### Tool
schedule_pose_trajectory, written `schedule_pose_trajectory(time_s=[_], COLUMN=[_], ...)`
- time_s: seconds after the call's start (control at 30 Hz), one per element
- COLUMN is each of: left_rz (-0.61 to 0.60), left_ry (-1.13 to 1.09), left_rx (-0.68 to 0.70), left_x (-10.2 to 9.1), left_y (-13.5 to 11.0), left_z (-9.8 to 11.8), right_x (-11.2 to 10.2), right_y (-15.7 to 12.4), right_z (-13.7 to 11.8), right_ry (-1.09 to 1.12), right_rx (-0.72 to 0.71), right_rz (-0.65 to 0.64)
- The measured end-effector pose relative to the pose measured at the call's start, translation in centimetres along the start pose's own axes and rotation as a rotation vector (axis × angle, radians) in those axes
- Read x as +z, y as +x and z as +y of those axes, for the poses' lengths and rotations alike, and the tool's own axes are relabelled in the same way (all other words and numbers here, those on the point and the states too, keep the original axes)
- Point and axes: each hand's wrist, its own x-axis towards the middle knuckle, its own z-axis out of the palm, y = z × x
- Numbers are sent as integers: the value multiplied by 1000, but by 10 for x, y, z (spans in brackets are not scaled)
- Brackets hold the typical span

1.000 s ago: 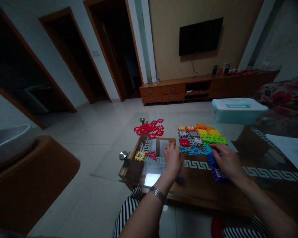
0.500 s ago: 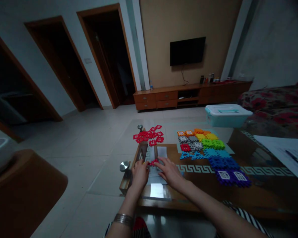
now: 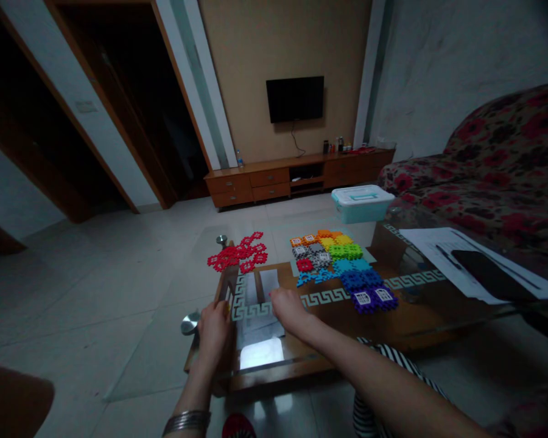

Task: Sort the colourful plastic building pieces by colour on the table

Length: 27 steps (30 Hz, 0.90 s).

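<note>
My left hand [image 3: 214,325] is over the left part of the glass table, fingers curled, with a tiny spot of yellow at its thumb side; most of what it grips is hidden. To the right, my right hand [image 3: 290,310] is closed in a fist, and a sliver of red shows at its fingertips. Beyond my hands lies a loose heap of red interlocking plastic pieces [image 3: 240,252]. Sorted by colour on the right are more such pieces: blue ones [image 3: 360,278], lime green ones [image 3: 344,251], grey ones [image 3: 318,258] and purple ones [image 3: 374,299] with white window pieces.
A teal lidded storage box [image 3: 363,210] stands at the table's far side. Papers [image 3: 424,249] with a pen and a black phone [image 3: 493,274] lie to the right. A flowered sofa [image 3: 497,146] is beyond, and a television [image 3: 295,99] hangs above a wooden cabinet [image 3: 269,182].
My hands have moved apart; the red piece that was between them is no longer visible there. My right hand has closed into a fist. The view has turned right.
</note>
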Motion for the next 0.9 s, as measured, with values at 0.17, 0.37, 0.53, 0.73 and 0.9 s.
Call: schedule_pose_trajectory(time_s=[0.17, 0.37, 0.53, 0.73, 0.9], left_rz=[120, 48, -2, -146, -269], left_ry=[-315, -762, -760, -677, -329], left_rx=[174, 395, 305, 261, 183], left_x=[15, 35, 19, 11, -3], left_y=[-11, -36, -40, -43, -42], left_z=[50, 132, 148, 137, 124], right_x=[-32, -26, -9, -12, -17], right_y=[-12, -9, -14, -26, -35], right_z=[41, 57, 62, 68, 48], right_ry=[260, 848, 1037, 681, 394], right_rx=[61, 141, 213, 59, 53], right_rz=[201, 332, 204, 184, 40])
